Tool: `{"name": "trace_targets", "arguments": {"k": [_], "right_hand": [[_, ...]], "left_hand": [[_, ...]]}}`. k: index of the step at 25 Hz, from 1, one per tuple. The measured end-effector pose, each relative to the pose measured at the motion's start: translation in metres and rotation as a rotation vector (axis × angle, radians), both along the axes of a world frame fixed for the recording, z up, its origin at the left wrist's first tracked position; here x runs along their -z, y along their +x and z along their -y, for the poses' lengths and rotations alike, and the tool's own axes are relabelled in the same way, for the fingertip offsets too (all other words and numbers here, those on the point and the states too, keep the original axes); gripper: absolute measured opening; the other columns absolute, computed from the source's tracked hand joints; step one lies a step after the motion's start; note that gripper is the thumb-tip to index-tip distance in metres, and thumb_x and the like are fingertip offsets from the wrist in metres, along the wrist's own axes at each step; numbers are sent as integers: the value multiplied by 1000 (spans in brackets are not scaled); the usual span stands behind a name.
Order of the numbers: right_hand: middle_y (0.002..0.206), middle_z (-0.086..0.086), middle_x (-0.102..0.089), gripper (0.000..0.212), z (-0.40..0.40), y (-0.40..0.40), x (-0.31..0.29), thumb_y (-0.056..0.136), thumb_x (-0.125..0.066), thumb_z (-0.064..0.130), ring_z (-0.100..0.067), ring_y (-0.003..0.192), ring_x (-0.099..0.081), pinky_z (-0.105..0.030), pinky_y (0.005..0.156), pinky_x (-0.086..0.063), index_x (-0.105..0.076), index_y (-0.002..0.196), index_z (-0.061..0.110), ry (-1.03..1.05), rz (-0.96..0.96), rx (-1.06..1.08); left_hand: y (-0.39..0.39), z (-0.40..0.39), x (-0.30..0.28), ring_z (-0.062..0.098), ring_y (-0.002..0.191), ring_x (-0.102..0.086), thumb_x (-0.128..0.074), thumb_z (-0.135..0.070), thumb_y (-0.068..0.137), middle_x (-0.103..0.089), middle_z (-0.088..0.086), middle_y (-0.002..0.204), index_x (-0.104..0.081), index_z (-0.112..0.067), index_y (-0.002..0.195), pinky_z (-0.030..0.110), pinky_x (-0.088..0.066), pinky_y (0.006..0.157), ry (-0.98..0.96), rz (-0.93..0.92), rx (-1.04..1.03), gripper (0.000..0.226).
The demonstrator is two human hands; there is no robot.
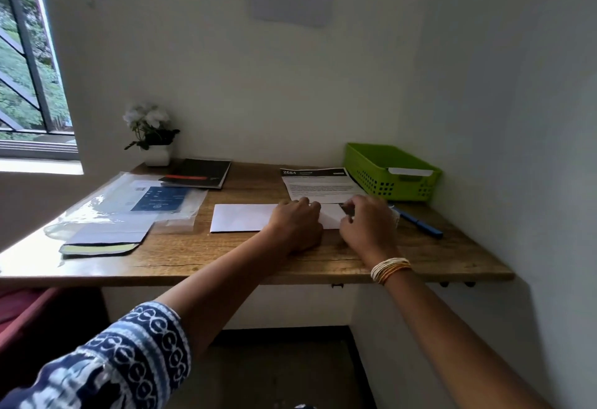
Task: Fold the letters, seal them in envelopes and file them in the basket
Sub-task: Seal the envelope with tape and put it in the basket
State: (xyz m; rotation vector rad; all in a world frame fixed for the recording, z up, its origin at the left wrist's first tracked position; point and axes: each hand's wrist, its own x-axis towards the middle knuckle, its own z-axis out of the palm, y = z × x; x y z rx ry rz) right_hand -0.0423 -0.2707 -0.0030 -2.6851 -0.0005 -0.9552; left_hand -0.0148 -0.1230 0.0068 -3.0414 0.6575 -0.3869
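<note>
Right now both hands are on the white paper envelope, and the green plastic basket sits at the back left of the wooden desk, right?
Not quite. The head view shows the green plastic basket at the back right of the wooden desk. Both hands, left and right, are on the white paper envelope.

The left hand (295,224) covers the middle of the envelope (242,217), and the right hand (368,224) hides its right end. Both hands' fingertips curl out of sight, so their contact with the paper is unclear. The right fingers are motion-blurred. Just beyond the hands, the letter (319,184) has its near edge hidden and its print is too small to read. Right of them, the basket (392,171) shows only a white sliver inside.
</note>
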Motion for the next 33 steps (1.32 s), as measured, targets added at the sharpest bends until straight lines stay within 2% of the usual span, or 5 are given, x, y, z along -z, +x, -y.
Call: {"name": "trace_targets", "arguments": {"k": [7, 12, 16, 24, 33], "right_hand": [[106, -11, -67, 21, 47, 14, 4, 82, -63, 16, -33, 108, -50, -41, 90, -45, -68, 102, 14, 36, -64, 291], [90, -3, -72, 12, 30, 42, -11, 81, -73, 19, -19, 86, -65, -30, 73, -54, -70, 92, 15, 394, 32, -67], [88, -10, -72, 21, -8, 66, -33, 74, -79, 7, -12, 74, -66, -12, 59, -50, -70, 93, 7, 952, -81, -419], [80, -5, -66, 17, -40, 96, -33, 82, -70, 0, -11, 64, -64, -22, 54, -53, -67, 94, 13, 1446, -269, -697], [100, 1, -72, 22, -35, 92, -21, 75, -78, 17, -11, 88, -65, -24, 71, -53, -76, 98, 17, 444, 157, -590]], "left_hand": [[15, 3, 6, 28, 113, -56, -29, -56, 95, -55, 13, 128, -52, -16, 127, 45, -42, 98, -122, -18, 68, 56], [38, -9, -4, 25, 116, -55, -35, -52, 96, -56, 7, 131, -54, -19, 127, 42, -44, 98, -206, 22, 93, 49], [55, -21, -2, 18, 109, -60, -54, -33, 93, -66, 3, 119, -65, -16, 115, 28, -46, 87, -709, 70, 191, 30], [76, -40, 3, 14, 79, -63, -73, -24, 80, -70, 0, 86, -71, -10, 89, 25, -47, 65, -1104, 113, 99, 17], [74, -43, 2, 17, 82, -63, -68, -22, 84, -69, 3, 87, -71, -11, 86, 36, -50, 71, -1132, 79, 114, 12]]}}
